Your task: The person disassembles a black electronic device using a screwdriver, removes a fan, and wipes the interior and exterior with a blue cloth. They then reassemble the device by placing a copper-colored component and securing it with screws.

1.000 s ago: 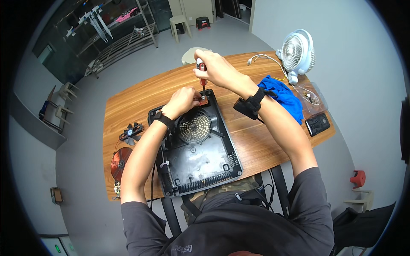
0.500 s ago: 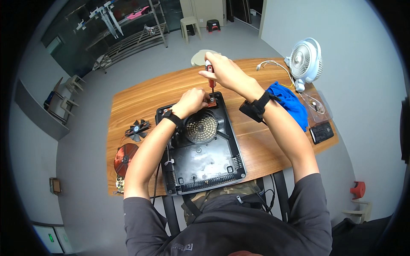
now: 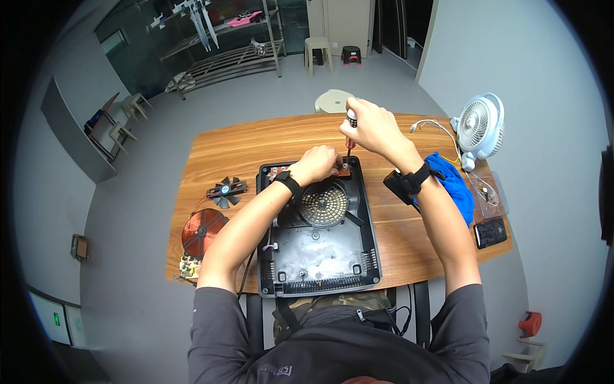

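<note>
A black plastic appliance housing [image 3: 332, 256] lies open on the table before me, with a round vent grille [image 3: 324, 203] in its floor. Along its far edge sits a narrow reddish-brown circuit board [image 3: 279, 171]. My right hand [image 3: 374, 128] is closed round a screwdriver [image 3: 350, 142] with a red handle, held upright. Its shaft points down to the board's right end, at the housing's far right corner. My left hand [image 3: 318, 164] is beside the shaft, fingers bent and pressed onto the board; its fingertips are partly hidden.
Left of the housing lie a small black cooling fan [image 3: 226, 191], a round copper coil [image 3: 203, 232] and a circuit board with components [image 3: 190, 267]. At right are a blue cloth [image 3: 451, 192], a light-blue desk fan [image 3: 480, 128], a clear tray [image 3: 495, 198] and a black phone-like device [image 3: 490, 234].
The whole view has shifted, so the table appears lower and further right. Both hands keep their places at the housing's far edge, with the screwdriver still upright at the board.
</note>
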Motion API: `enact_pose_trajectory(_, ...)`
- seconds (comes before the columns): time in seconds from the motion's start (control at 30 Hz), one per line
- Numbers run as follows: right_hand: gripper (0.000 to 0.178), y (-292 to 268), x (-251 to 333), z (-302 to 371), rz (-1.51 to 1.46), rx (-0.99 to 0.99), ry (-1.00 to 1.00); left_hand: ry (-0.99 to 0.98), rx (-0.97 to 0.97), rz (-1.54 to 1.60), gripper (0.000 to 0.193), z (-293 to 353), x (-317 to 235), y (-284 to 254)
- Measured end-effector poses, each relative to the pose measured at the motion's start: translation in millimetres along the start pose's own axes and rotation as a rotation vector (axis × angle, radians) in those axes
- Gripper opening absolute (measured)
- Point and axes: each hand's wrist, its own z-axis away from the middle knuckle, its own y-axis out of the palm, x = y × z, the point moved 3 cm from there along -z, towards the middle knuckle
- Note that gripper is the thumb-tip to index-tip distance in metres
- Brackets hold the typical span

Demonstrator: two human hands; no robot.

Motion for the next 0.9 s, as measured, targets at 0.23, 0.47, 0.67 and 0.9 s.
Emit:
enact_pose_trajectory(0.23,0.033,-6.3,7.2,-4.4,0.055,0.092,0.106,0.029,-0.012,-0.037,0.031,1.3,2.6,2.4)
enact_pose_trajectory(0.47,0.037,-3.5,7.4,1.7,-0.042,0.054,0.063,-0.003,-0.001,-0.031,0.028,2.0,-2.5,-1.1)
enact_pose_trajectory(0.67,0.044,-1.5,10.2,-1.2,-0.037,0.101,0.094,0.036,-0.042,-0.033,0.029,3.6,1.6,2.0)
enact_pose_trajectory(0.9,0.036,6.2,-2.9,1.4,-0.194,-0.043,0.005,0.039,-0.019,-0.052,0.030,0.5,3.2,4.9)
